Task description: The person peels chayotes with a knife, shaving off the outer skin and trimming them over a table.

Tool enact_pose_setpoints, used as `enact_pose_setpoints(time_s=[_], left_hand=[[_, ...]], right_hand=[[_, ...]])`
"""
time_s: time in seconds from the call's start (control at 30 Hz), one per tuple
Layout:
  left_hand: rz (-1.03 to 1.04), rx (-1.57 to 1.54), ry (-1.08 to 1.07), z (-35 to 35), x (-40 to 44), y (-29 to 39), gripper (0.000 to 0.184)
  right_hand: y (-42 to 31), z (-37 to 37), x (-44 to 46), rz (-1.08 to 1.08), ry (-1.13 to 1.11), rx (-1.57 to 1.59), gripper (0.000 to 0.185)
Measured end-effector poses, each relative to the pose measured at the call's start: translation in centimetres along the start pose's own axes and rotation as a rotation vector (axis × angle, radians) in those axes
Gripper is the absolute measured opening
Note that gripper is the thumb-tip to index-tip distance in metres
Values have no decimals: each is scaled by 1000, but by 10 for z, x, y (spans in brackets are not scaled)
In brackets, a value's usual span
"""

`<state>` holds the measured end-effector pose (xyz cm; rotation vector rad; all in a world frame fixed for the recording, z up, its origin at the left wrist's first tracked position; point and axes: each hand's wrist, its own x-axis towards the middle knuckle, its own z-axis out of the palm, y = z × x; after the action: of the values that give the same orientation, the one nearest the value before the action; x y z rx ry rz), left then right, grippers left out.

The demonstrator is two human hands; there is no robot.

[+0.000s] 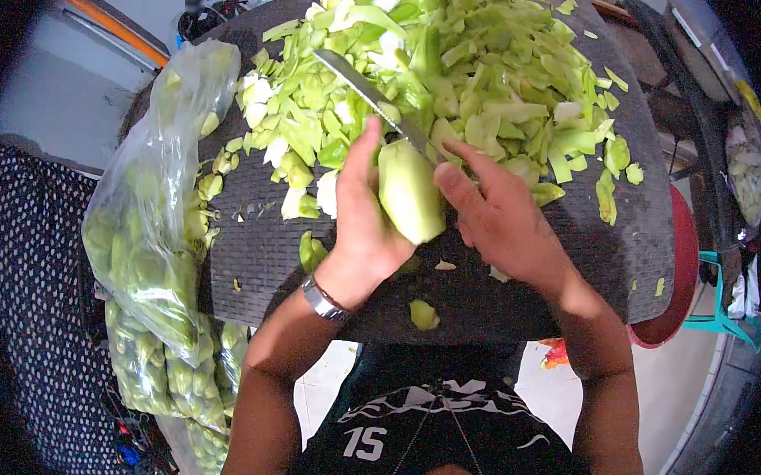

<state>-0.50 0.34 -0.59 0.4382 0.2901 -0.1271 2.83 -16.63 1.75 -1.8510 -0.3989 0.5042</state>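
Note:
My left hand (366, 211), with a metal watch at its wrist, holds a pale green, mostly peeled chayote (410, 192) over the dark table. In my right hand (505, 213) is a knife (362, 85). Its long blade slants up and to the left, across the chayote's upper end, and its handle is mostly hidden in my grip. Just beyond both hands lies a large heap of green peelings (489, 81). A few loose scraps, such as one peeling (424, 315), lie nearer to me.
A clear plastic bag (157, 194) of green produce leans against the table's left side, with more filled bags (171, 368) below. The woven dark table (557, 288) has a curved edge. A red tub (671, 284) and a teal stool (718, 295) stand at the right.

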Motion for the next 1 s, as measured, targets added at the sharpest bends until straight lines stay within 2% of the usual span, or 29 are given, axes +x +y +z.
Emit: enact_pose_setpoints(time_s=[0.1,0.23,0.37,0.43,0.5,0.53,0.57,0.63,0.7,0.73,0.83,0.9,1.0], left_hand=[[-85,133,-24,6,-3,0,30],[-131,189,33,-1,-1,2,31],[-44,316,-48,-14,6,-2,44],[-45,384,-109,-25,7,5,52],[64,566,-191,-24,3,5,57],[117,656,-236,-22,0,4,60],[181,820,-198,-26,-2,2,64],[313,1145,-111,-33,-6,-1,74],[488,1181,-165,-29,-1,1,86],[520,1198,-158,-31,1,1,84],[432,963,-99,-22,-2,-1,82],[420,914,-81,-20,-2,-3,81],[540,1110,-126,-29,0,-5,83]], right_hand=[[-4,-8,7,66,38,74,70],[8,-23,13,-66,274,-237,76],[12,-23,14,-309,282,-273,83],[-1,-23,6,-186,78,-395,82],[-2,-22,1,-254,2,-427,84],[3,-20,0,-380,27,-401,87],[6,-19,-1,-505,49,-375,90],[1,-18,-7,-500,39,-405,94],[0,-17,-8,-494,41,-452,97],[1,-16,-8,-488,46,-485,98],[0,-15,-8,-482,38,-568,100],[1,-15,-7,-498,34,-588,100],[6,-14,-4,-534,48,-586,99]])
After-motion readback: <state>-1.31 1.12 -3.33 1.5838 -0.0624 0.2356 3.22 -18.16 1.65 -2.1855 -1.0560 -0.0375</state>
